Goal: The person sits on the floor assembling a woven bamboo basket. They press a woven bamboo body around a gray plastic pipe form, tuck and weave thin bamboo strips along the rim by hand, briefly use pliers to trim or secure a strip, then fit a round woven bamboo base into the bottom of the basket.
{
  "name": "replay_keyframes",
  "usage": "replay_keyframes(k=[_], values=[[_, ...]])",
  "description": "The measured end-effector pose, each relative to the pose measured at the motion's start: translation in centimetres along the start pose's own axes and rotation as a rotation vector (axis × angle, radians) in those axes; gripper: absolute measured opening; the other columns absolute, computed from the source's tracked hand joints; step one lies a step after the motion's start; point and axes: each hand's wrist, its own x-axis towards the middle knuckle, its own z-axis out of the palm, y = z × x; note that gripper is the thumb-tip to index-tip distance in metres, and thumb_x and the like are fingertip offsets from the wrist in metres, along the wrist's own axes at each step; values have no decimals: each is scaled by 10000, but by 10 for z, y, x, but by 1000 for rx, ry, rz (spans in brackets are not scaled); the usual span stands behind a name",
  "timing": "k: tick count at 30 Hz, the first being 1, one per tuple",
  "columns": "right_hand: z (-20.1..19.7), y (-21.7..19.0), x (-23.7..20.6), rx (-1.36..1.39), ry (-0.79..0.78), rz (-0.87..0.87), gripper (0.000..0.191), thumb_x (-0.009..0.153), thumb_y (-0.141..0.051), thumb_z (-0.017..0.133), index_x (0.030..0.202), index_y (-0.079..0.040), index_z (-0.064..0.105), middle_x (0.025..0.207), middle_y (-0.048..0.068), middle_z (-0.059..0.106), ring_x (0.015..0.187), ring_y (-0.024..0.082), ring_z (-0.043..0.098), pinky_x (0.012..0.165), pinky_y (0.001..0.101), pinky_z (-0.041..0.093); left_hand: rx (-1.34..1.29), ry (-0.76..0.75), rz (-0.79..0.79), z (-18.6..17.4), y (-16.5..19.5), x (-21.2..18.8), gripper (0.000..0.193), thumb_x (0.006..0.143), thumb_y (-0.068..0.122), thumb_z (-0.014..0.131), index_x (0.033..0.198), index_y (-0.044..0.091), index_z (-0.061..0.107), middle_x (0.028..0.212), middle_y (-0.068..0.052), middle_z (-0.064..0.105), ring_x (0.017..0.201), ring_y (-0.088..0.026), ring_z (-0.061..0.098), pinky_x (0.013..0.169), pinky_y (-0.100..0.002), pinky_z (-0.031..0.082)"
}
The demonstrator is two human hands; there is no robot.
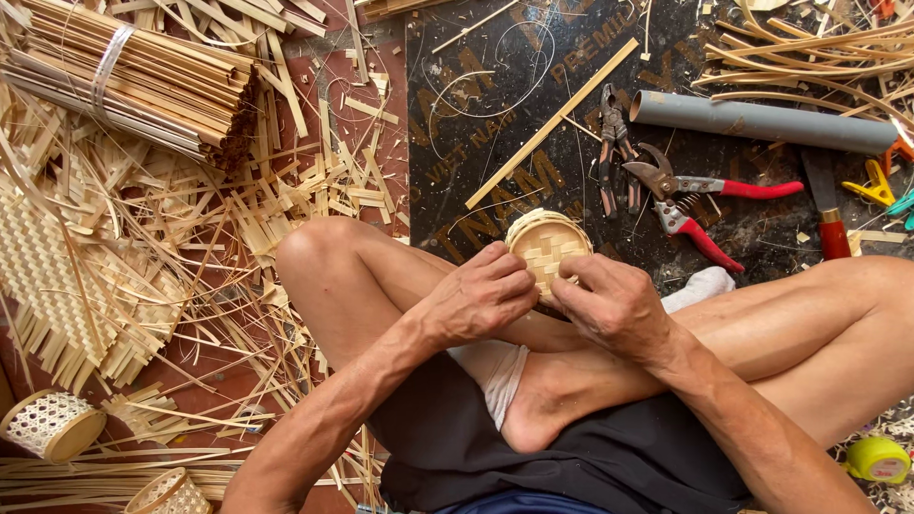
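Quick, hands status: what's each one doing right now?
Left hand: closed on the near-left rim of the small round woven bamboo basket.
Right hand: closed, pinching the basket's near-right edge.

Left hand (481, 297): fingers curled, gripping left rim of small round woven basket (546, 246).
Right hand (614, 306): fingers bent, pinching basket's lower right rim.
Forearms: converge toward basket from below.
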Motion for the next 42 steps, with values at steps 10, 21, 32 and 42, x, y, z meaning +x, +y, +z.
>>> replay_keyframes(k=[10, 21, 32, 42], values=[[-3, 1, 2, 95, -241, 358, 129, 794, -143, 788, 829, -82, 680, 861, 56, 619, 691, 266, 657, 583, 393, 521, -37, -3, 1, 2, -1, -1, 261, 807, 141, 666, 1030, 6, 680, 992, -57, 574, 1008, -222, 586, 969, -396, 474], [-8, 4, 0, 109, -216, 259, 136, 827, -81, 754, 851, -40, 627, 887, 92, 604, 709, 285, 655, 600, 389, 530, -38, -13, -3, -2, -1, -1, 246, 845, 143, 664, 1046, 4, 687, 963, -45, 552, 996, -204, 577, 939, -391, 457], [-13, 2, 6, 84, -315, 219, 130, 810, -85, 740, 827, -45, 617, 832, 91, 559, 703, 276, 641, 565, 404, 524, -64, -43, -12, -2, -1, -1, 258, 832, 144, 666, 1051, 8, 688, 976, -47, 556, 1007, -211, 585, 984, -403, 465], [-19, 7, 1, 94, -395, 145, 151, 741, -59, 724, 786, -48, 581, 817, 85, 549, 689, 257, 635, 556, 403, 512, -55, -70, 1, -2, -1, -8, 269, 827, 158, 666, 1063, 30, 681, 1074, -58, 584, 1057, -220, 593, 1028, -437, 471]])
